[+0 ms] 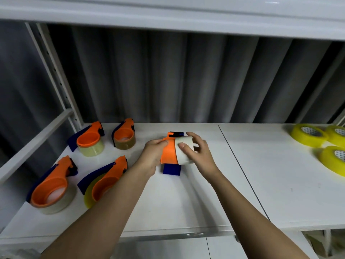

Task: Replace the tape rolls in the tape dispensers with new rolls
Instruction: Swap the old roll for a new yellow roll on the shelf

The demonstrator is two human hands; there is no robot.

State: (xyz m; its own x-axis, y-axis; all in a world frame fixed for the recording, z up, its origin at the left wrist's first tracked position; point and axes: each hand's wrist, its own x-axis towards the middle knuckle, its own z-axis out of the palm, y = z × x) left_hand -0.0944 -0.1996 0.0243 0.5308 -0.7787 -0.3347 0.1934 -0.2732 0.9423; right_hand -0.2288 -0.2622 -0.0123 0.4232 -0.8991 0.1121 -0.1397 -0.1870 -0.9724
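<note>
An orange and blue tape dispenser (169, 153) is held above the middle of the white shelf (186, 199). My left hand (153, 156) grips its orange body from the left. My right hand (197, 152) is closed around a pale, nearly used-up tape roll (183, 152) that sits half on the dispenser's right side. Three full yellow tape rolls lie flat at the far right: one (309, 135), one behind it (337, 133), one nearer (333, 159).
Several more orange and blue dispensers with rolls lie on the left of the shelf: two at the back (89, 139) (124, 134) and two nearer (53, 186) (104, 182). A grey corrugated wall stands behind. Another shelf hangs overhead.
</note>
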